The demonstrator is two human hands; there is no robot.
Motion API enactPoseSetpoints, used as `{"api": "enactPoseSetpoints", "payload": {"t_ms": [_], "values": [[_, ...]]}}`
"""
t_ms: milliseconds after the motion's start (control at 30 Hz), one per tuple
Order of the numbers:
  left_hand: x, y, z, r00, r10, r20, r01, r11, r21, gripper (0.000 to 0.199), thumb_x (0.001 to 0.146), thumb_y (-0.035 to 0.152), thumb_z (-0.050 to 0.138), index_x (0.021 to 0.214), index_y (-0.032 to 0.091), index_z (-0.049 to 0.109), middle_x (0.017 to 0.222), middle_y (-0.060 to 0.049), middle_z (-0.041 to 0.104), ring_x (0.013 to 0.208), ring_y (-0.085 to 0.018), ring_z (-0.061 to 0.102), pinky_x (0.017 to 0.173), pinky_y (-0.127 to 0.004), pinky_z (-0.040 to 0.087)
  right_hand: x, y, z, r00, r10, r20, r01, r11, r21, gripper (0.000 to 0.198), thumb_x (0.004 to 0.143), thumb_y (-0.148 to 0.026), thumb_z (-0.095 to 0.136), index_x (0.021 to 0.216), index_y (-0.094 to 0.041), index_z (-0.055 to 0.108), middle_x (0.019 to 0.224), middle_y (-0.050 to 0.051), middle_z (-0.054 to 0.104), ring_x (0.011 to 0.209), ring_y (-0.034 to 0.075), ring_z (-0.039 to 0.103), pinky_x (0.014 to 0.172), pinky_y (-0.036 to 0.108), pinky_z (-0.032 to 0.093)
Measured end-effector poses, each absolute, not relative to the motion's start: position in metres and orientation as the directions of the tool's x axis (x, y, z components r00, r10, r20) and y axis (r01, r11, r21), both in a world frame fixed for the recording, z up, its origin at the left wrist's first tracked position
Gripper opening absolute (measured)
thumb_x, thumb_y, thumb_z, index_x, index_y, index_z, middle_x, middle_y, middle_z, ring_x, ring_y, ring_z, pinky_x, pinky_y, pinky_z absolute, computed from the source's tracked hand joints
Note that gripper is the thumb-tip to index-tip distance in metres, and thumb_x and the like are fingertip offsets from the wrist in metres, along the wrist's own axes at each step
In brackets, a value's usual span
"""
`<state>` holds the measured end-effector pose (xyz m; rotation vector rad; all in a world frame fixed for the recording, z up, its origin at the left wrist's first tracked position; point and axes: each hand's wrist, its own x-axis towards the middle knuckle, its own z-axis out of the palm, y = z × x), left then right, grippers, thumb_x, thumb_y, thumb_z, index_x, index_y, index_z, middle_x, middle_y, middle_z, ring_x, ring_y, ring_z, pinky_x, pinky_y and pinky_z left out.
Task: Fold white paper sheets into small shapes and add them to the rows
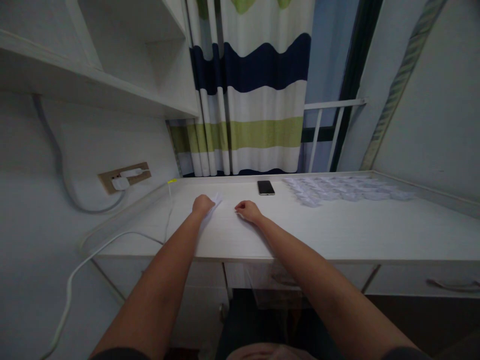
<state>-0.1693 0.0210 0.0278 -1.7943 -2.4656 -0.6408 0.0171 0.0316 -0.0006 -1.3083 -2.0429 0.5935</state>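
At a white desk (337, 235), our left hand (203, 205) pinches papery white sheets (217, 201); our right hand (249, 211) curls narrow, contents unclear. Loose pinching could scatter the sheets.

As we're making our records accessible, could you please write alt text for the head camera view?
A person's left hand holds a thin whitish item at a white desk, with the right hand curled nearby. Beyond them lie a dark phone and, farther right, rows of whitish pieces; a striped curtain hangs behind.
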Motion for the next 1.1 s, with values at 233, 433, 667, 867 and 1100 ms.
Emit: {"api": "enactPoseSetpoints", "payload": {"t_ms": [233, 433, 667, 867, 1100], "values": [[-0.178, 0.021, 0.026, -0.398, 0.87, 0.293, 0.863, 0.246, 0.441, 0.018, 0.071, 0.028, 0.055, 0.076, 0.018, 0.069, 0.083, -0.01, 0.069, 0.082, -0.022, 0.062, 0.066, -0.026, 0.044, 0.017, 0.034, -0.003, -0.299, 0.912, 0.281, 0.612, 0.409, -0.677, 0.014, 0.072, -0.015, 0.057, 0.079, -0.017, 0.069, 0.083, 0.004, 0.069, 0.078, 0.014, 0.06, 0.072, 0.022, 0.041], [-0.164, 0.008, 0.042, -0.493, 0.672, 0.553, 0.832, 0.177, 0.526, 0.028, 0.082, 0.029, 0.038, 0.09, 0.017, 0.062, 0.091, -0.01, 0.065, 0.086, -0.021, 0.059, 0.073, -0.03, 0.042, 0.017, 0.036, -0.004, -0.275, 0.919, 0.281, 0.565, 0.391, -0.726, 0.016, 0.072, -0.013, 0.056, 0.083, -0.016, 0.067, 0.084, 0.004, 0.067, 0.079, 0.013, 0.06, 0.074, 0.023, 0.042], [-0.115, 0.027, 0.066, -0.435, 0.67, 0.601, 0.588, -0.294, 0.754, 0.021, 0.079, 0.026, 0.044, 0.084, 0.013, 0.059, 0.086, -0.006, 0.064, 0.081, -0.014, 0.058, 0.071, -0.022, 0.043, 0.036, 0.042, 0.018, -0.041, 0.986, 0.163, 0.161, 0.168, -0.972, 0.043, 0.074, -0.036, 0.059, 0.111, -0.016, 0.052, 0.102, 0.008, 0.062, 0.083, 0.013, 0.059, 0.071, 0.024, 0.046], [-0.065, 0.038, 0.047, -0.331, 0.808, 0.488, 0.358, -0.371, 0.857, 0.015, 0.075, 0.025, 0.049, 0.079, 0.014, 0.058, 0.079, -0.003, 0.064, 0.073, -0.011, 0.058, 0.064, -0.018, 0.043, 0.095, 0.04, 0.027, -0.181, 0.977, 0.11, -0.086, 0.096, -0.992, 0.012, 0.072, -0.021, 0.059, 0.083, -0.015, 0.06, 0.084, 0.005, 0.066, 0.068, 0.01, 0.059, 0.065, 0.022, 0.048], [-0.017, 0.036, 0.015, -0.14, 0.927, 0.348, 0.353, -0.282, 0.892, 0.018, 0.073, 0.022, 0.054, 0.09, 0.017, 0.053, 0.065, 0.001, 0.061, 0.059, -0.011, 0.057, 0.052, -0.018, 0.042, 0.155, 0.034, 0.017, -0.137, 0.983, 0.121, 0.019, 0.125, -0.992, 0.005, 0.067, -0.013, 0.061, 0.072, -0.013, 0.061, 0.066, 0.002, 0.064, 0.055, 0.01, 0.057, 0.054, 0.021, 0.047]]}}
